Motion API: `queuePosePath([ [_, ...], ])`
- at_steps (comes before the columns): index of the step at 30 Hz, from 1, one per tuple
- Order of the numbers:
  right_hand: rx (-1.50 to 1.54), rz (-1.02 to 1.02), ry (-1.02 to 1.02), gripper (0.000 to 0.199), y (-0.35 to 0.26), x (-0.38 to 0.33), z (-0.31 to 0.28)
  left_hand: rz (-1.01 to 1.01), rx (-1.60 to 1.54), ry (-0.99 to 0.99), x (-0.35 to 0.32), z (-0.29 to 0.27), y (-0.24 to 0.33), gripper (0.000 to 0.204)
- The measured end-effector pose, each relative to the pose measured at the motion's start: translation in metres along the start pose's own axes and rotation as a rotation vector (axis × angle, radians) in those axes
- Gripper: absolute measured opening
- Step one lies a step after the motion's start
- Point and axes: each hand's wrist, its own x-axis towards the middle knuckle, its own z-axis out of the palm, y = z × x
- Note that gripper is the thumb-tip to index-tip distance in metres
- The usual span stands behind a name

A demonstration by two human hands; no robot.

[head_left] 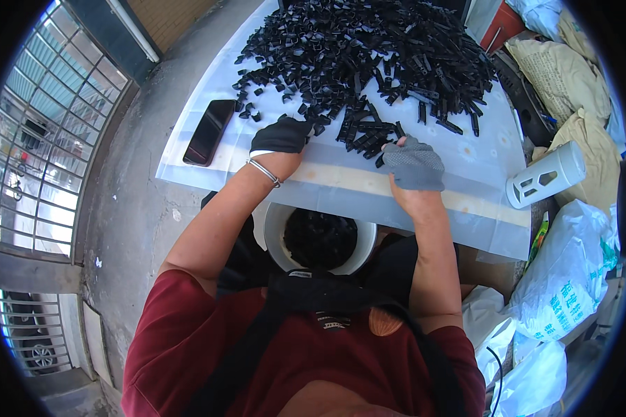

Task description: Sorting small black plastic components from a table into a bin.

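My left hand [282, 139], in a black fingerless glove, is closed at the near left edge of a heap of small black plastic parts [368, 52]. A small black piece is at its fingertips; the dark glove hides the exact grip. My right hand [414, 165], in a grey fingerless glove, is closed, thumb and fingers pinched on a short black plastic piece [380, 161]. Beside it lies a small group of longer black clips [366, 133], pulled forward from the heap. Below the table edge, between my legs, a white bucket [275, 240] holds black parts.
A pale plastic sheet [466, 167] covers the table. A dark phone [209, 133] lies at its left. On the right edge leans a white cut-out cylinder [546, 175]. Sacks [563, 76] and plastic bags [563, 278] crowd the right side; a barred window [42, 132] is left.
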Motion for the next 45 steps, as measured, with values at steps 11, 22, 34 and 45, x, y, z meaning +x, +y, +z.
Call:
queuePosePath([
  [11,-0.001,0.001,-0.057,0.018,-0.012,-0.001,-0.022,-0.106,0.039,-0.125,-0.007,-0.005,0.006,0.021],
  [22,0.59,0.251,0.004,0.028,-0.031,-0.006,-0.019,-0.124,-0.138,0.099,-0.022,-0.001,0.003,0.018],
  [34,0.18,-0.124,0.006,0.024,-0.073,-0.006,-0.019,-0.608,-1.546,-0.009,-0.04,-0.002,0.079,0.015],
  [45,0.776,-0.02,0.155,0.025,-0.065,-0.013,0.012,-0.696,-1.719,-0.283,-0.045,-0.01,0.071,0.04],
])
